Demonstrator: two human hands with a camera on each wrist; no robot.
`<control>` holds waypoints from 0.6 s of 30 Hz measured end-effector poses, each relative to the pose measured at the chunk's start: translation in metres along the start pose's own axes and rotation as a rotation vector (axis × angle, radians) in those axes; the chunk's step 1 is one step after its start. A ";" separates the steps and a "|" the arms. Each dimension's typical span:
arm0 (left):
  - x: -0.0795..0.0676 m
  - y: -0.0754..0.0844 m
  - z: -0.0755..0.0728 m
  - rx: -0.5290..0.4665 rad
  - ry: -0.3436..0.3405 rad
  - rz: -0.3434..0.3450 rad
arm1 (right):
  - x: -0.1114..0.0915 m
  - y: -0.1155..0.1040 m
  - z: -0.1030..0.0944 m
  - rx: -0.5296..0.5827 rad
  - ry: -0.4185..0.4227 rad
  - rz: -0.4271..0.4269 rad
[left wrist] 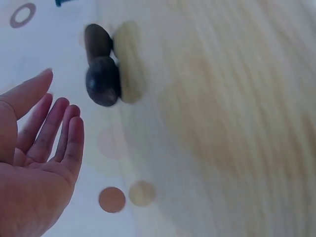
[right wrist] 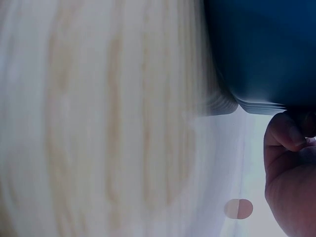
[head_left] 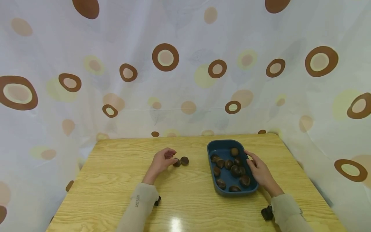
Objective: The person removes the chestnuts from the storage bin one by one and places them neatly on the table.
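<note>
Left hand [head_left: 161, 161], fingers parted, should pinch the nearer nut [left wrist: 102, 81] squarely; right hand [head_left: 259, 170], grip unclear, should steady the blue tray [head_left: 220, 152].

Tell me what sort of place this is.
Probably a staged indoor tabletop workspace: a wood-grain table with a spotted backdrop behind it and at its sides, and a blue tray of dark brown rounded objects.

A bright glare spots the table [head_left: 188, 209]; the wrist views look hazy.
</note>
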State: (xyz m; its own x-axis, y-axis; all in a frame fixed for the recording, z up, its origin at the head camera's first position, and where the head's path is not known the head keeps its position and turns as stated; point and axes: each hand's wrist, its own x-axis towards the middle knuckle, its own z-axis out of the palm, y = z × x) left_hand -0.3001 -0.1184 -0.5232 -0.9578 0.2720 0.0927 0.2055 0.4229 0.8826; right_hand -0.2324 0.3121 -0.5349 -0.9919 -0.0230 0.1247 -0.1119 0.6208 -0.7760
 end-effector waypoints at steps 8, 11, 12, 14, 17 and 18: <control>0.003 0.029 0.016 -0.036 -0.009 0.062 | 0.001 0.000 0.000 -0.001 -0.003 -0.013; 0.003 0.038 0.026 -0.050 -0.029 0.078 | 0.002 0.000 0.001 0.004 -0.003 -0.009; 0.004 0.041 0.030 -0.052 -0.037 0.089 | 0.002 0.000 0.001 0.004 -0.003 -0.008; 0.006 0.045 0.040 -0.047 -0.056 0.112 | 0.001 0.000 0.001 0.008 -0.002 0.000; 0.008 0.053 0.056 -0.041 -0.093 0.150 | 0.001 0.001 0.000 0.012 -0.005 0.010; 0.009 0.056 0.062 -0.037 -0.105 0.161 | 0.001 0.000 0.000 0.012 -0.007 0.012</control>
State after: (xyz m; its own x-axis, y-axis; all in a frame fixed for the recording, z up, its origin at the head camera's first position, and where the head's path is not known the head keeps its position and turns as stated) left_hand -0.2848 -0.0390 -0.5018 -0.8867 0.4229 0.1869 0.3448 0.3355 0.8766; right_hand -0.2333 0.3124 -0.5351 -0.9936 -0.0212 0.1110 -0.1007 0.6112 -0.7850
